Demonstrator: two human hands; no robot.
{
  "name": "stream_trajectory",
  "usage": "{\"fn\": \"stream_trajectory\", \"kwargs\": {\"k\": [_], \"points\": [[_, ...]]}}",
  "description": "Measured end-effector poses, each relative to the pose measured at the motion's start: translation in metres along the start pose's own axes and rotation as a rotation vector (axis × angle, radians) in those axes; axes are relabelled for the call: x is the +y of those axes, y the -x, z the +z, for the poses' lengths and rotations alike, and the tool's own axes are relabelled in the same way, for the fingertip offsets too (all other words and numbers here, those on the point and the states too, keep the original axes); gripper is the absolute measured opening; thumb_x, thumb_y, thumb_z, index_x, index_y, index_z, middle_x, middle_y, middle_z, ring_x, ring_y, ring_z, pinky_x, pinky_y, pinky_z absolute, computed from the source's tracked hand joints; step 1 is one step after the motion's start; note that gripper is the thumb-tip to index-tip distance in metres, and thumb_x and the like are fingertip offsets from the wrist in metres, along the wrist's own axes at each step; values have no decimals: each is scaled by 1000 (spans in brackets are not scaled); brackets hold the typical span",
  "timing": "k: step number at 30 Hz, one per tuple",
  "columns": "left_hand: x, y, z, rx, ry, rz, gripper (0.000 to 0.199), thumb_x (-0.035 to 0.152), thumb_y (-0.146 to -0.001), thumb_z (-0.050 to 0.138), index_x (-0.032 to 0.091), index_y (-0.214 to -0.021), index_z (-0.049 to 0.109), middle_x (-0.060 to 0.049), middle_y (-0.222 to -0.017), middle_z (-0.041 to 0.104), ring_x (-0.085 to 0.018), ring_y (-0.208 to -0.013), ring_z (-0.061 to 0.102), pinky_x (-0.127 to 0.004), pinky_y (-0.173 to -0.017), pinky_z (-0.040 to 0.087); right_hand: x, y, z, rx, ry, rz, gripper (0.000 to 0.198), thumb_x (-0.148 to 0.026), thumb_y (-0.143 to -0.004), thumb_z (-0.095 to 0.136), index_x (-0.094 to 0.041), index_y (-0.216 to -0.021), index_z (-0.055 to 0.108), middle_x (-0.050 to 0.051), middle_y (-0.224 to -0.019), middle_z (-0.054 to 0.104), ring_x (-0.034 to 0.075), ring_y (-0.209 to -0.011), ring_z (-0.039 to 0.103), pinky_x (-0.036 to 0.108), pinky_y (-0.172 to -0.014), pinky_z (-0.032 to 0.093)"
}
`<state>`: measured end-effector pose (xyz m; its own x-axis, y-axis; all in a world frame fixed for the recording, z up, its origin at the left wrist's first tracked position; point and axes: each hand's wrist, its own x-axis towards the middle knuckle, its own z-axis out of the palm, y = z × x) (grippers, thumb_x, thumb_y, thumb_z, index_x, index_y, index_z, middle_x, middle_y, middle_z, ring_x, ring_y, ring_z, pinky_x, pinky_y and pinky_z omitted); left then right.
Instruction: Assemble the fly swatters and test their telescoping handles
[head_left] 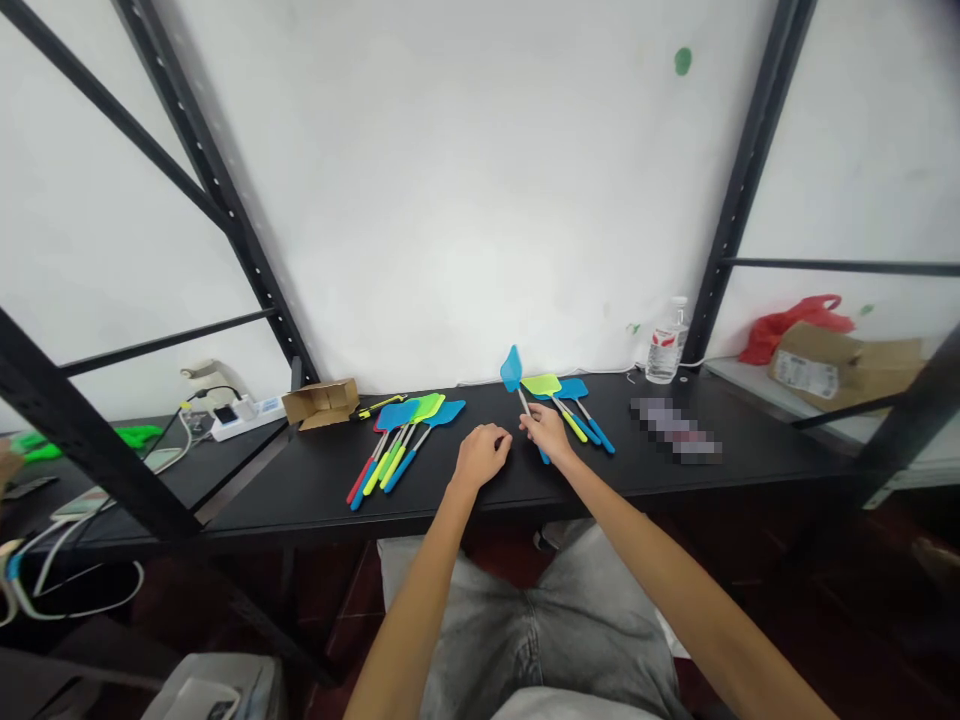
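Observation:
In the head view, my right hand [546, 432] is closed around the metal shaft of a blue fly swatter [511, 369], whose head points up and away from me. Its blue handle end sticks out below my fingers. My left hand [482, 456] rests over the table just to the left, fingers curled in, with nothing visible in them. Left of it lies a fanned group of several fly swatters [403, 440] with blue, green and red parts. To the right of my right hand lie a yellow-green fly swatter [543, 384] and blue ones [574, 389].
The black table [300, 500] runs against a white wall. An open cardboard box [322, 404] and a yellow-black tool [382, 406] stand at the back left. A water bottle [666, 345] and a blurred item [675, 430] are on the right. Dark metal posts [757, 160] frame both sides.

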<state>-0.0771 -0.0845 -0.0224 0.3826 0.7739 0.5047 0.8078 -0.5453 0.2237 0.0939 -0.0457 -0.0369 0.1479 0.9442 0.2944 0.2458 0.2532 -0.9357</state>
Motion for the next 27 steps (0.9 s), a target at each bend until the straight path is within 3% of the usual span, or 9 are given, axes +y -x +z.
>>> {"fn": "stream_trajectory", "kwargs": {"k": [3,7,16,27], "points": [[-4,-1,2,30,-44,-35,29,31,-96,46,21,-94,74,-7,-96,70,-20,-91,60,-30,-83,44,-5,-5,-9,17,285,-41,38,-23,-81,58,-14,-117,67,5,-77,73,21,-78,69,30,-77,50],[-6,-1,3,56,-51,-92,29,29,-96,46,21,-93,74,-9,-96,69,-22,-91,60,-32,-84,43,-14,-19,-31,68,631,-60,41,-22,-81,57,-16,-121,67,11,-99,74,27,-101,67,35,-90,46],[-8,0,4,54,-12,-122,30,28,-94,47,22,-89,76,-9,-92,68,-23,-90,61,-33,-83,43,-25,-34,-73,62,923,81,40,-33,-85,57,-24,-122,68,16,-111,70,33,-104,66,42,-85,49],[-12,0,7,102,-22,-171,29,26,-93,47,22,-87,75,-10,-92,68,-25,-92,60,-36,-85,42,-4,-23,-65,-46,1222,-40,39,-28,-90,48,-19,-125,64,16,-114,64,32,-110,60,41,-84,48]]}}
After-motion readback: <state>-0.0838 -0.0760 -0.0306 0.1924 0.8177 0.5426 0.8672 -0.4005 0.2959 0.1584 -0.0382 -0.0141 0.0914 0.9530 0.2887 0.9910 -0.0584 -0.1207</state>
